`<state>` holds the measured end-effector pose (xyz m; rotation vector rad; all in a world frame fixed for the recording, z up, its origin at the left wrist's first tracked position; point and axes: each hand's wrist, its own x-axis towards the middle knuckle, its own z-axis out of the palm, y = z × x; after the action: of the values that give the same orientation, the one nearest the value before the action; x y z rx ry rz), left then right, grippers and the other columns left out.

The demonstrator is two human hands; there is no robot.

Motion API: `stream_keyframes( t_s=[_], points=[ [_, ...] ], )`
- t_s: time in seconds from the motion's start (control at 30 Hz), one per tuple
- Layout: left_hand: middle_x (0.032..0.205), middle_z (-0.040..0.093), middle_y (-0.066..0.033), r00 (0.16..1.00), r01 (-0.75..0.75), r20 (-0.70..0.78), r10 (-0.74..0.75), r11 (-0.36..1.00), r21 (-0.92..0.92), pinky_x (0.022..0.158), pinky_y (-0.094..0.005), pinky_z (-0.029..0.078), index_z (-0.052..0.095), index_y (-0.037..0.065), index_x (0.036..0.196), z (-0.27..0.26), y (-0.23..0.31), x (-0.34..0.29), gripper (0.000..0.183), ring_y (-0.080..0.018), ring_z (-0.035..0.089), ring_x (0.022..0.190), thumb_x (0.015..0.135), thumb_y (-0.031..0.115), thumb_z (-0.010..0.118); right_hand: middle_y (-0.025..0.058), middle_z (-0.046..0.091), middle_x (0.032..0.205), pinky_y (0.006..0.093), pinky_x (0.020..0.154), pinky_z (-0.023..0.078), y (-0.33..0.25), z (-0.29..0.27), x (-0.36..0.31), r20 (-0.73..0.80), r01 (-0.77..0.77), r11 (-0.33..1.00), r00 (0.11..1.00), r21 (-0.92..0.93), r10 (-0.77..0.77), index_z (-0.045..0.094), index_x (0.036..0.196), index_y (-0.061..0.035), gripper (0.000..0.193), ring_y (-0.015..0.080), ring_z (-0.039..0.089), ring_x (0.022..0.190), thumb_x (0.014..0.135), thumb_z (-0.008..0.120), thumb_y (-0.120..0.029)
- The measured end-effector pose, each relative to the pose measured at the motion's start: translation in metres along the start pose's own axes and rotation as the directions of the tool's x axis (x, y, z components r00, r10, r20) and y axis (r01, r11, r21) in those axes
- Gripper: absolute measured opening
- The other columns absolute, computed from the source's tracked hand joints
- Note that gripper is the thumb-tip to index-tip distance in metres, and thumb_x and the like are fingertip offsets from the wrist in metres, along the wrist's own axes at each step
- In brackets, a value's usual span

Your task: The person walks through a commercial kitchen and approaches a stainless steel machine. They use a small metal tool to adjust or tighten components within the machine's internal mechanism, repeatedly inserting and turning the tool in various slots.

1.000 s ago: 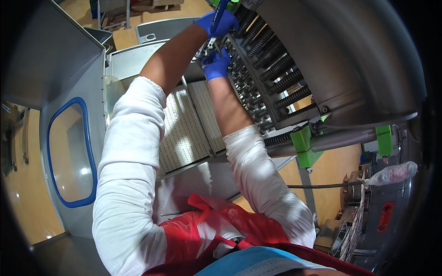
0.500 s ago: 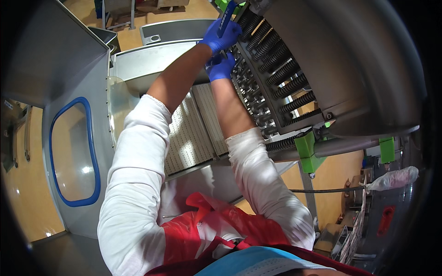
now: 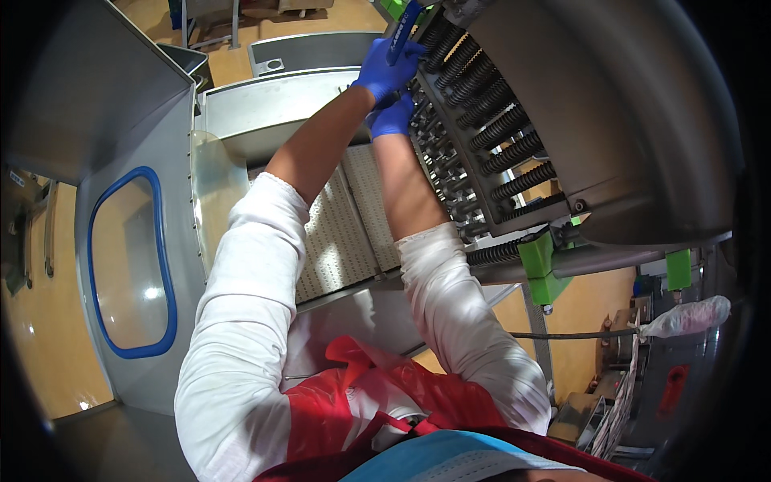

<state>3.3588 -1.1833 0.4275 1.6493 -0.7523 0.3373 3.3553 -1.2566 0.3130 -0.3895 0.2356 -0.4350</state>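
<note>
Left hand (image 3: 387, 71) pinching blue tool (image 3: 401, 32) against black rollers (image 3: 490, 112); right hand (image 3: 393, 119) pressed on roller rack (image 3: 450, 173); work midway, lower rollers untouched.

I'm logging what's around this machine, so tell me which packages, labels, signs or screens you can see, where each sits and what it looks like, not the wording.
Blue marker pen: held in the left hand at the machine's ribbed rollers; bears small pale print.
Clear plastic bag: lower right, wrapped around something on a stand, crinkled, whitish pink.
Red tag or label: far right on dark equipment, oblong; too blurred to tell more.
No screens or signs show.
</note>
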Motion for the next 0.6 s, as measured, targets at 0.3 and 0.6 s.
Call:
stream_keyframes(
  t_s=[0.3, 0.6],
  points=[
    [0.09, 0.072, -0.0197, 0.995, 0.099, -0.023, -0.1, 0.994, -0.051, 0.078, -0.0369, 0.055, 0.074, 0.006, 0.111, 0.01, 0.01, -0.008, 0.03, -0.0291, 0.072, 0.081, 0.087, 0.023, 0.068, 0.0137, 0.058, 0.124, 0.0342, 0.103, 0.042, 0.001, -0.01, 0.013, 0.752, -0.713, 0.312, 0.66, 0.628, -0.007, 0.051, 0.133, -0.0019, 0.046, 0.0211, 0.055, 0.117, 0.103, 0.035, -0.033],
    [0.094, 0.074, -0.0123, 0.944, 0.129, -0.238, -0.227, 0.921, -0.367, 0.079, -0.0322, 0.054, 0.071, 0.002, 0.113, 0.016, -0.049, 0.005, 0.034, -0.0177, 0.069, 0.085, 0.081, 0.014, 0.073, 0.0137, 0.059, 0.123, 0.0364, 0.102, 0.043, 0.0, 0.03, -0.027, 0.115, -0.181, 0.946, 0.981, 0.269, 0.155, 0.053, 0.13, -0.0036, 0.039, 0.0242, 0.056, 0.115, 0.1, 0.045, -0.027]
  ],
)
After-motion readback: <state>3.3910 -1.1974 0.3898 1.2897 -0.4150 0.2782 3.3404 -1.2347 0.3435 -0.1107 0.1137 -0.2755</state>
